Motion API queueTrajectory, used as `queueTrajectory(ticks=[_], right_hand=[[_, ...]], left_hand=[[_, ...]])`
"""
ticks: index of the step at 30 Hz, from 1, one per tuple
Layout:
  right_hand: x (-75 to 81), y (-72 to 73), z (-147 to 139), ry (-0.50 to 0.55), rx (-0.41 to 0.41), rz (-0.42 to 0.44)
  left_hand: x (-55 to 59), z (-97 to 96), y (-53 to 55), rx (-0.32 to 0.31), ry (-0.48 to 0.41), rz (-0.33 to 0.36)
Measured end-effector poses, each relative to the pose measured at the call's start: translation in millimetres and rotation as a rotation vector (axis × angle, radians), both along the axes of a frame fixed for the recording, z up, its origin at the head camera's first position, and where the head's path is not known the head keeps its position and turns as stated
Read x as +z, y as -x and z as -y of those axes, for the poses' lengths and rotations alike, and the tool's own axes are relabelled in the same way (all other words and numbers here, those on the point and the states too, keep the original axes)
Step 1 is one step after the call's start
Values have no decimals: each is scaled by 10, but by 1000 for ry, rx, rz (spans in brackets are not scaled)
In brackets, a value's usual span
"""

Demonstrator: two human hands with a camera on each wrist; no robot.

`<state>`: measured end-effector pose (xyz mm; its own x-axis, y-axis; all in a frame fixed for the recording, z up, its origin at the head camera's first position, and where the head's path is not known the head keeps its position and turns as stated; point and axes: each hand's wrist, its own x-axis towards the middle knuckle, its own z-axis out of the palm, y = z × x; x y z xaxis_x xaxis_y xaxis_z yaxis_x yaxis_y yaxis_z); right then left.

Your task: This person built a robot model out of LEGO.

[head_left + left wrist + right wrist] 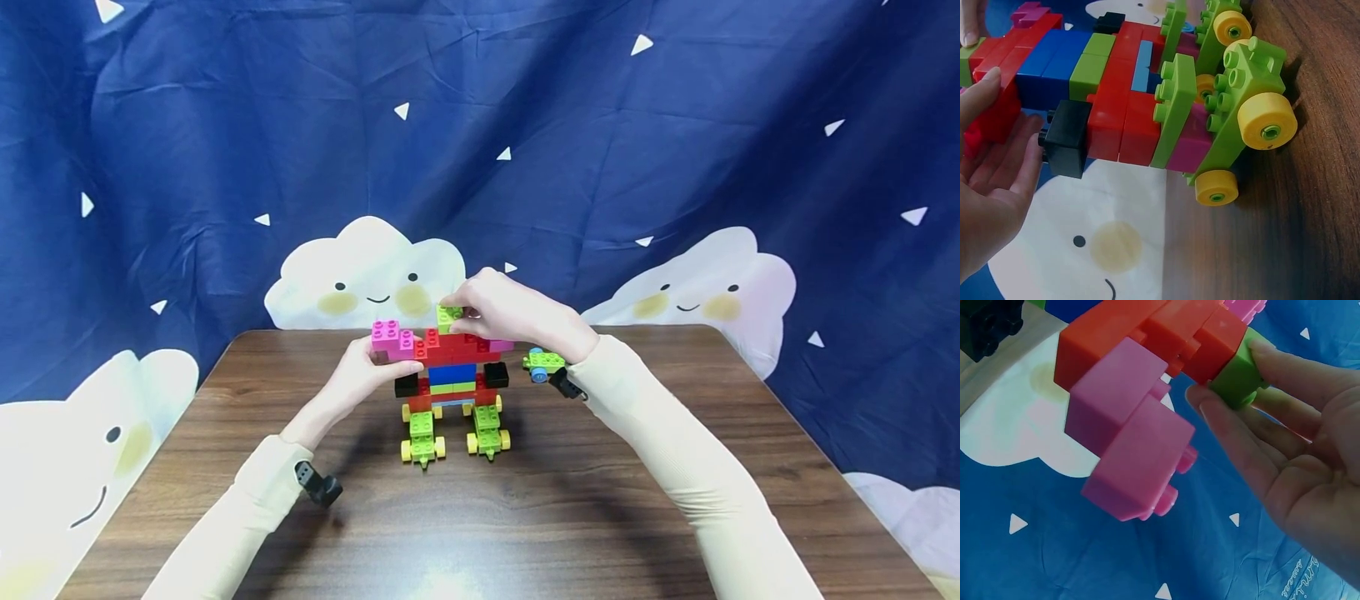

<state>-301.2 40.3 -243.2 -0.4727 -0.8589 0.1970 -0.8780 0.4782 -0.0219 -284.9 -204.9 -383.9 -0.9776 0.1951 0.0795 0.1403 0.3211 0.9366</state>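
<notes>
A toy-brick figure point(452, 357) stands upright on two green wheeled bases point(422, 427) with yellow wheels. Its body has red, blue and green bricks, with black bricks point(1069, 137) at the sides and pink bricks point(1141, 456) stepping up from each shoulder. My left hand point(352, 377) holds the figure's upper side, thumb in front and fingers behind it. At the top, my right hand point(504, 310) pinches a lime-green brick point(1235, 375) between thumb and fingertips. That brick touches the red bricks under it; whether it is fully pressed on, I cannot tell.
To the right of the figure, a small green brick vehicle point(543, 360) with blue wheels sits near my right wrist, partly hidden by it. The brown wooden table point(600, 500) ends at the back against a blue curtain point(480, 125) with clouds and triangles.
</notes>
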Motion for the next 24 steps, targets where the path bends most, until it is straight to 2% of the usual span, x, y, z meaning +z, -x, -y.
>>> queueTrajectory(ticks=[4, 16, 24], right_hand=[[-3, -9, 3, -13, -2, -3], [-41, -69, -8, 40, -44, -39], [-64, -32, -24, 11, -9, -22]], left_hand=[[-9, 0, 5, -1, 0, 7], [13, -4, 44, -12, -11, 2], [2, -2, -1, -3, -13, 9]])
